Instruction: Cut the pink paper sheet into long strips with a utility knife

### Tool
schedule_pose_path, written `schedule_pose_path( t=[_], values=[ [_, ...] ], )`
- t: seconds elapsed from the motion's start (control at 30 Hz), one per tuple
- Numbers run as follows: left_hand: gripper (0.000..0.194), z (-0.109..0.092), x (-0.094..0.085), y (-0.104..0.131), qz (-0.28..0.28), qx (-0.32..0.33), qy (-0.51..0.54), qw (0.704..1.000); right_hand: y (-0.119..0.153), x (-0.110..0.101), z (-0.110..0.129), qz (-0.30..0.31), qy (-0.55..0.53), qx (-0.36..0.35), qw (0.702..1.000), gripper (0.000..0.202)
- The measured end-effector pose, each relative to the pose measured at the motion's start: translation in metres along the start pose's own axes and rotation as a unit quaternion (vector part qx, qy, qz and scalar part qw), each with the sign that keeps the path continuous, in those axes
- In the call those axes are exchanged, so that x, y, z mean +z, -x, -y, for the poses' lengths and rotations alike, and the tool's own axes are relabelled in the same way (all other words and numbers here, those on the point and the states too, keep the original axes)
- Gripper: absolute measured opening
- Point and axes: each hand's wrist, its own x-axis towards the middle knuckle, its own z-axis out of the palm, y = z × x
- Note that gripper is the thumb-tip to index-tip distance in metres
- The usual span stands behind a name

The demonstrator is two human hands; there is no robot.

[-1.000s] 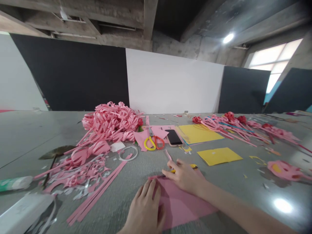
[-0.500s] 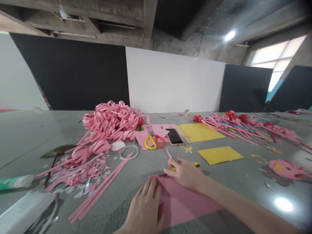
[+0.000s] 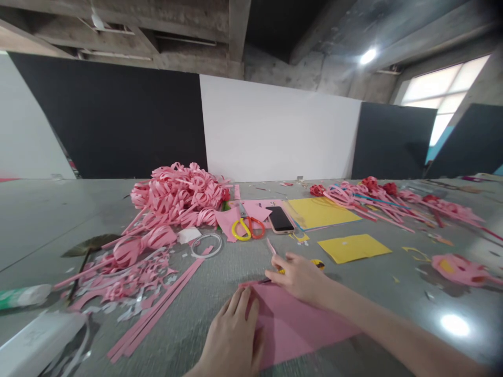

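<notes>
head: left hand [image 3: 231, 340] flat on pink sheet [image 3: 298, 327]; right hand [image 3: 298, 277] grips pencil [image 3: 272, 248].

No legible text, label, brand, number or sign appears anywhere in the head view. The phone [image 3: 280, 219] lies with a dark, blank screen; the scissors [image 3: 247, 226] show no readable marking; the green-and-white tube [image 3: 23, 296] at the left edge carries print — too blurred to read.
</notes>
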Motion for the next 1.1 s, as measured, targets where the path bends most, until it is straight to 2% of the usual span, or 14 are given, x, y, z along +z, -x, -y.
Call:
schedule_pose_path(
  t=[0.57, 0.97, 1.1],
  values=[
    [0.048, 0.001, 0.002, 0.000, 0.006, -0.006, 0.012, 1.000, 0.002, 0.000, -0.005, -0.010, 0.018, -0.011, 1.000, 0.022],
    [0.047, 0.001, 0.001, 0.000, 0.011, -0.010, 0.013, 1.000, 0.002, -0.003, -0.007, 0.004, 0.018, -0.017, 1.000, 0.021],
    [0.046, 0.001, 0.000, 0.000, 0.001, -0.008, 0.033, 0.999, 0.003, -0.005, -0.011, 0.004, -0.018, 0.009, 1.000, 0.022]
  ],
)
